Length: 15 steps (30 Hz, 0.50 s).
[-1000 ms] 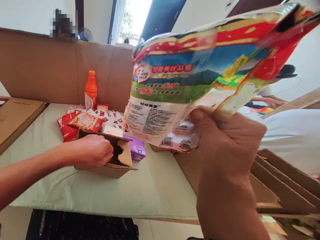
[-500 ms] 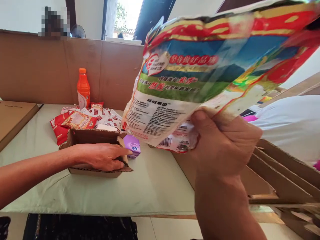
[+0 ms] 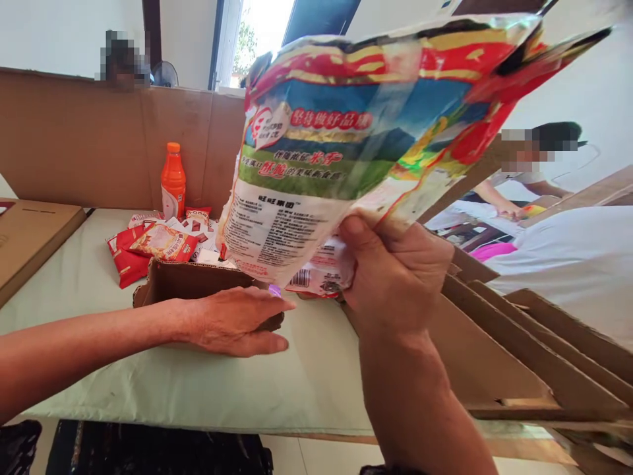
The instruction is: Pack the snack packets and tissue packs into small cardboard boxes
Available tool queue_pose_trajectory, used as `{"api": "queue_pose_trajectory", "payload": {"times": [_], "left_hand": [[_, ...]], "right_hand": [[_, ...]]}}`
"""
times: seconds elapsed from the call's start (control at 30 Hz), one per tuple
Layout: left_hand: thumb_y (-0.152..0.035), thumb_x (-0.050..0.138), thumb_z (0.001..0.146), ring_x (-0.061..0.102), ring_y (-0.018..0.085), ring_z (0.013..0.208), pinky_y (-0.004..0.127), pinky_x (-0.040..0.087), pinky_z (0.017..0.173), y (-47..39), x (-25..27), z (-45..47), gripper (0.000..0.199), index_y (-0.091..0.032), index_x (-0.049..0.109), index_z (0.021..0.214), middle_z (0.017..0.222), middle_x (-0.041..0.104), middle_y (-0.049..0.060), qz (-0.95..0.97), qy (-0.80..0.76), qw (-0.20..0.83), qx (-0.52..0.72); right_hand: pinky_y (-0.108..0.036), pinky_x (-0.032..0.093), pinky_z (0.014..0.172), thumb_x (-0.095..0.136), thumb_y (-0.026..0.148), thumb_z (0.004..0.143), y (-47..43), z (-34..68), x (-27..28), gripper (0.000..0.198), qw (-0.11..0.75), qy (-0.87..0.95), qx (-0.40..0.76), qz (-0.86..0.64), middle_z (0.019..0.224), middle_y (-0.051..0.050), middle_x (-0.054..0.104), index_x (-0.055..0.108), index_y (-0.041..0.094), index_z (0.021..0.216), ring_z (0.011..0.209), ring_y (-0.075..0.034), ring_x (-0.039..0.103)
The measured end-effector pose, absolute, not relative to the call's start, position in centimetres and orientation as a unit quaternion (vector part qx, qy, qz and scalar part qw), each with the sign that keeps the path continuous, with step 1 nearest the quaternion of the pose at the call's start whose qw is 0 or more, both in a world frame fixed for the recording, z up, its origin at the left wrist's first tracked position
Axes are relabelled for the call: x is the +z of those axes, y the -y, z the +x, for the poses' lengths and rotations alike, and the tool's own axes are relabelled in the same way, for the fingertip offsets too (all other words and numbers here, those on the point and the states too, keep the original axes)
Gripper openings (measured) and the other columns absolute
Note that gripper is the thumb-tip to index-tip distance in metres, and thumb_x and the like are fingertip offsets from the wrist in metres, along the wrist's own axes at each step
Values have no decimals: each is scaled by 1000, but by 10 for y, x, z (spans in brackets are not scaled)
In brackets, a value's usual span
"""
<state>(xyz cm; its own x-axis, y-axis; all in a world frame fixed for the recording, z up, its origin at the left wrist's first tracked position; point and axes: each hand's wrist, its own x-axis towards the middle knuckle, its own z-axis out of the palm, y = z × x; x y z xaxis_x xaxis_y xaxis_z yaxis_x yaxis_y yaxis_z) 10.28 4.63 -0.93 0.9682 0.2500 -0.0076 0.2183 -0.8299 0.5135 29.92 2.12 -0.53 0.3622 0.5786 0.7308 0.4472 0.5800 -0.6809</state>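
My right hand [image 3: 395,270] grips the lower edge of a large, colourful snack bag [image 3: 316,158], thumb on the near side. Its printed back, with a white text panel, faces me, and it is raised over the table. Over the near right part of a small open cardboard box [image 3: 173,284] reaches my left hand [image 3: 242,323], its fingers stretched out and thumb apart, holding nothing. Behind those fingers only a sliver of a purple package [image 3: 275,290] shows. The bag hides the area just behind the box.
Behind the box lie red snack packets [image 3: 163,247] and white ones, with an orange drink bottle [image 3: 173,185] upright behind them. A cardboard wall [image 3: 99,138] backs the table [image 3: 222,396]. Flat cardboard [image 3: 39,244] lies left; cardboard partitions [image 3: 494,349] stand right. Other people are beyond.
The snack bag in my right hand has moved left and slightly down. My left hand has come out of the box opening, moving right and toward me, with fingers more spread.
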Motion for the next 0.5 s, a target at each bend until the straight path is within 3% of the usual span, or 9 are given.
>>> {"api": "queue_pose_trajectory", "payload": {"times": [0.13,0.23,0.33,0.5], "left_hand": [[-50,52,100,66,28,105,37,51,88,-42,-19,110,44,-12,56,122,117,67,15,971,-74,225,-6],[-57,59,94,60,33,125,40,47,102,-29,-24,107,62,-9,54,132,133,63,20,983,-81,167,19],[-55,59,95,57,34,133,40,44,108,-9,-21,90,66,-8,52,140,143,59,22,985,-115,130,-6],[-46,64,94,67,30,117,39,49,101,7,-20,43,53,-12,59,134,132,69,16,982,-177,63,-11]], "right_hand": [[-26,47,56,67,37,90,-18,279,-5,17,671,582,126,-443,64,4,56,73,22,85,58,-12,52],[-24,41,51,64,38,90,-18,270,-7,23,594,646,151,-454,64,3,56,68,20,76,57,-11,48],[-24,38,50,60,34,91,-19,271,-7,28,510,716,139,-457,62,3,54,61,19,68,56,-11,45],[-25,40,59,50,27,98,-15,283,-8,28,375,806,75,-452,70,-1,62,58,19,72,61,-12,52]]}}
